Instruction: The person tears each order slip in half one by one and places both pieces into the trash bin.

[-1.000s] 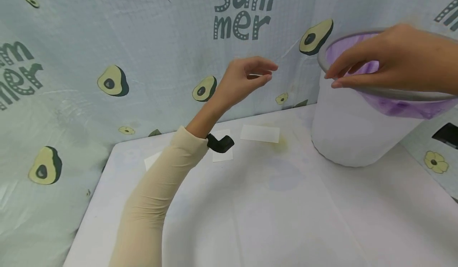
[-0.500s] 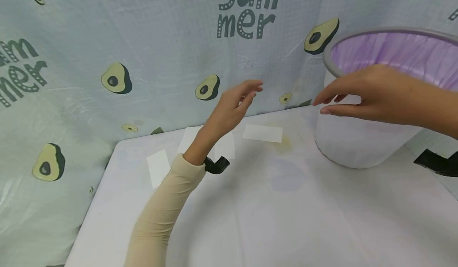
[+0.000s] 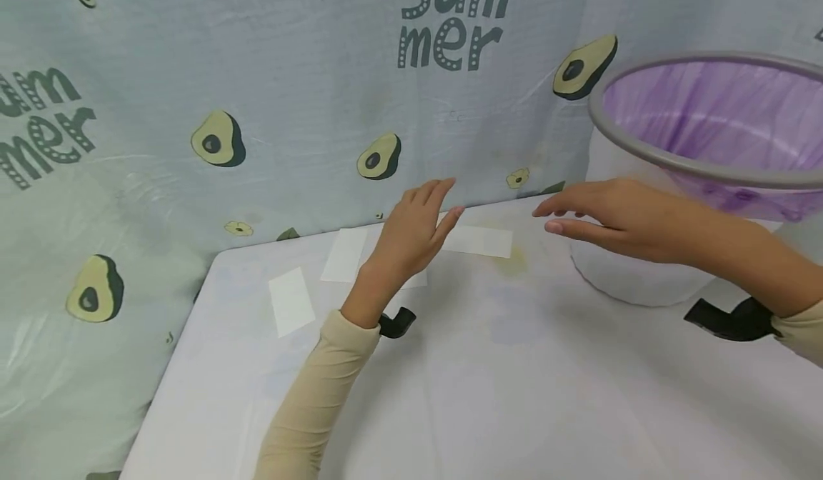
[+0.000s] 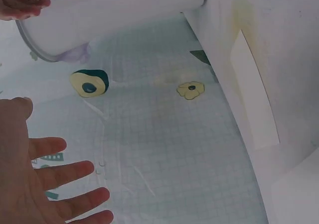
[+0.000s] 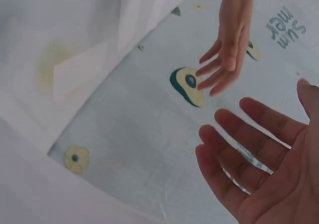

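My left hand hovers above the back of the white-covered table with its fingers spread and nothing in them. Below and around it lie several white paper slips: one at the left, another further back, a third mostly hidden by the hand, and one on the right, partly behind the fingertips. In the head view my right hand is in front of the white bin. Its palm shows bare in the right wrist view, the fingers loosely bent. Neither hand visibly touches anything.
The bin has a grey rim and a purple bag liner inside, and stands at the table's right. Behind the table hangs a pale sheet printed with avocados and lettering. Each wrist carries a black mount.
Both hands have come down, the right one from over the bin's rim to in front of its side. The left fingers have spread. More of the left paper slips shows now.
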`<state>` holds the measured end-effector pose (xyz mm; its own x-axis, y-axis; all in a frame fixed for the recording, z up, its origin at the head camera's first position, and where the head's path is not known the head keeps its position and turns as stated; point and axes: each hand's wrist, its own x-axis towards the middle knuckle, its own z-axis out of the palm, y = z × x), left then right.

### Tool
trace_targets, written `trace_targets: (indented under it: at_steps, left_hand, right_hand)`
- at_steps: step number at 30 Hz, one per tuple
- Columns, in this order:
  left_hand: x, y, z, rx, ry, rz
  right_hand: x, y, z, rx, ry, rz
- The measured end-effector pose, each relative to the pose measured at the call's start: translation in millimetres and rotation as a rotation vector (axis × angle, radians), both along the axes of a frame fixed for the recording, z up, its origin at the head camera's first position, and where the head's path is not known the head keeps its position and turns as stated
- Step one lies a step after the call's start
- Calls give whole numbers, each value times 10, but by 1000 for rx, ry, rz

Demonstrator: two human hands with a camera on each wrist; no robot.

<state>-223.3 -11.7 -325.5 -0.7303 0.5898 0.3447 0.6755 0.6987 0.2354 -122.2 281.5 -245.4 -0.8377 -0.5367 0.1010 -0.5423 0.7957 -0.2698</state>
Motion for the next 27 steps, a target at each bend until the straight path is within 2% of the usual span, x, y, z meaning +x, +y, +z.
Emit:
trace_targets:
  at_steps: [6, 15, 18, 27]
  left_hand:
    - [-15, -54, -178, -51, 12, 28]
    - [-50, -117, -317, -82, -68, 80]
    - [-79, -80, -354, -102, -73, 72]
    - [-188, 25, -473, -138, -22, -4]
  right_hand:
    - [-127, -79, -342, -48, -90, -62]
    - [-328, -228, -675, -23, -82, -42]
    - [-372, -227, -767, -24, -60, -35]
    - [-494, -197, -949, -47, -2, -4]
